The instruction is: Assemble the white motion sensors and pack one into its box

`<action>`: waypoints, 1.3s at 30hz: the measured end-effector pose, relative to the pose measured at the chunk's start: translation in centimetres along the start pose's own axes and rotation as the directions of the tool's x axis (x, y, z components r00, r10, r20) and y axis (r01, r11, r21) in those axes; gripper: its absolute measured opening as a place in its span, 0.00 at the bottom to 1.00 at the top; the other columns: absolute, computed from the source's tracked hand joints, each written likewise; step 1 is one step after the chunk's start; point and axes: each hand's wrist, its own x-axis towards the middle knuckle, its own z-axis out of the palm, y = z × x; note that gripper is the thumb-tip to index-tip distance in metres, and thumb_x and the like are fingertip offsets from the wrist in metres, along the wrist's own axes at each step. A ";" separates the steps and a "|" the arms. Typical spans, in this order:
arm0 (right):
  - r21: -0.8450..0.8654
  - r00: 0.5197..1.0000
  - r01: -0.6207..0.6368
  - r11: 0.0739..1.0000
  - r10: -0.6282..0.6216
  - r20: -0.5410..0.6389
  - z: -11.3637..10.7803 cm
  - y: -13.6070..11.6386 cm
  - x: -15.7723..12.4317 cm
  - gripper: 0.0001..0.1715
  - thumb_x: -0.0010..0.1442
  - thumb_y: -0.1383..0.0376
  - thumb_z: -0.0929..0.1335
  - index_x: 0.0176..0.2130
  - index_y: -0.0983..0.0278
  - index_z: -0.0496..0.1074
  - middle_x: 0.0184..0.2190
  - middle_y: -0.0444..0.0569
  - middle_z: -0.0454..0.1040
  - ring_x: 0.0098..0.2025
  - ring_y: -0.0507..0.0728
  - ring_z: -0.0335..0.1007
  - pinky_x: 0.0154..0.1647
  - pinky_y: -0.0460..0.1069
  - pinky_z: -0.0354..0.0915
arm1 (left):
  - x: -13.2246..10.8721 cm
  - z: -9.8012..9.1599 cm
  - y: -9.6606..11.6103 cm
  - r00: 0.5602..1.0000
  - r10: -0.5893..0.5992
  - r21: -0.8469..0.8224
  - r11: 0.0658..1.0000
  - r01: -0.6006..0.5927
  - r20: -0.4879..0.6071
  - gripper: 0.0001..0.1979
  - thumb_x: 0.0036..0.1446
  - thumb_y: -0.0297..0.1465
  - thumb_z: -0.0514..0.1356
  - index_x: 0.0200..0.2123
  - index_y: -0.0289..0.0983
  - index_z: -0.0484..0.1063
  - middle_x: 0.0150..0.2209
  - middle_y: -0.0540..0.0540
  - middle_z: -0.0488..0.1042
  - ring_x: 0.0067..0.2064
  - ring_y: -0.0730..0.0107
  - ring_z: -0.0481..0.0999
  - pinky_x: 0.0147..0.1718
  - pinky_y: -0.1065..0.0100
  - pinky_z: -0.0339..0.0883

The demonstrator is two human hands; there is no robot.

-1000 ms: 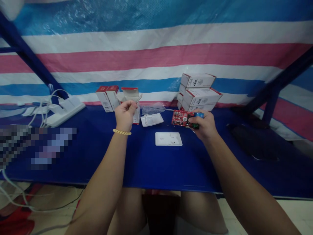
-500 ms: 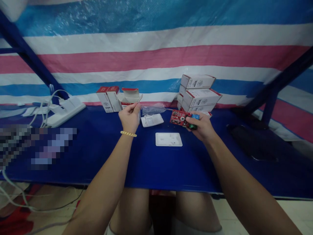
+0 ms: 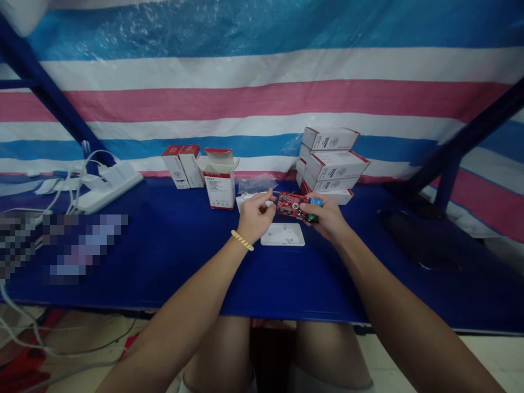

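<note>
My right hand [image 3: 329, 216] grips a red circuit board [image 3: 289, 205] by its right end, near a blue part and a dark green part. At the board's left edge, my left hand [image 3: 257, 215] has thumb and fingers pinched together on a thin wire [image 3: 275, 192] that runs from the board's corner. Below the board, a white rectangular plastic cover [image 3: 282, 234] lies on the blue table. Behind my left fingers is a white plastic housing [image 3: 242, 201], mostly covered by the hand. A crumpled clear plastic bag [image 3: 257, 184] lies just beyond it.
An opened red and white box [image 3: 221, 191] stands left of the bag, beside closed boxes [image 3: 180, 167]. Several white boxes [image 3: 333, 164] are stacked at the back right. A power strip [image 3: 110, 188] with cables sits at the left, and a dark pouch [image 3: 421, 240] at the right.
My left hand has moved right and down, from the end of the outstretched wire to the board's left edge. The board has shifted slightly left and down in my right hand.
</note>
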 end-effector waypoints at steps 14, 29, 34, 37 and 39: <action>-0.021 0.999 0.042 0.999 -0.042 0.035 -0.5 -0.7 -0.3 0.27 0.35 0.55 0.79 0.28 0.64 0.66 0.17 0.41 0.67 0.15 0.48 0.60 0.10 0.43 0.53 | 0.5 -0.4 0.7 0.952 -0.284 -0.382 0.872 0.305 0.111 0.13 0.43 0.33 0.67 0.35 0.35 0.80 0.29 0.45 0.79 0.21 0.78 0.67 0.19 0.71 0.58; 0.008 0.999 0.036 0.999 -0.036 0.013 0.1 -0.3 -0.3 0.27 0.35 0.54 0.79 0.30 0.64 0.68 0.20 0.42 0.67 0.18 0.48 0.60 0.13 0.44 0.55 | 1.2 -1.4 1.4 0.813 -0.346 -0.323 0.790 0.522 0.468 0.15 0.39 0.31 0.69 0.34 0.35 0.76 0.21 0.51 0.72 0.20 0.79 0.66 0.18 0.74 0.55; -0.073 0.998 0.056 0.996 -0.058 -0.024 -0.5 0.1 0.3 0.28 0.36 0.54 0.79 0.33 0.64 0.70 0.20 0.40 0.67 0.18 0.48 0.61 0.15 0.43 0.56 | 1.2 -1.4 1.2 0.863 -0.293 -0.239 0.879 0.413 0.412 0.13 0.41 0.27 0.68 0.35 0.34 0.77 0.23 0.49 0.74 0.21 0.77 0.68 0.19 0.73 0.60; -0.064 0.990 0.141 0.988 -0.142 -0.011 -0.9 0.1 0.5 0.25 0.34 0.58 0.80 0.31 0.63 0.71 0.25 0.42 0.71 0.24 0.49 0.66 0.20 0.43 0.60 | 1.4 -1.5 1.2 0.923 -0.230 -0.230 0.923 0.307 0.309 0.09 0.42 0.26 0.67 0.31 0.34 0.78 0.25 0.47 0.75 0.24 0.74 0.70 0.21 0.71 0.63; -0.006 0.980 0.198 0.980 -0.198 0.029 -0.9 -0.1 0.4 0.23 0.32 0.64 0.81 0.27 0.64 0.71 0.33 0.45 0.74 0.35 0.51 0.71 0.31 0.45 0.68 | 1.5 -1.6 1.2 0.956 -0.132 -0.243 0.950 0.197 0.261 0.06 0.41 0.25 0.68 0.28 0.35 0.79 0.30 0.45 0.77 0.29 0.71 0.73 0.24 0.70 0.67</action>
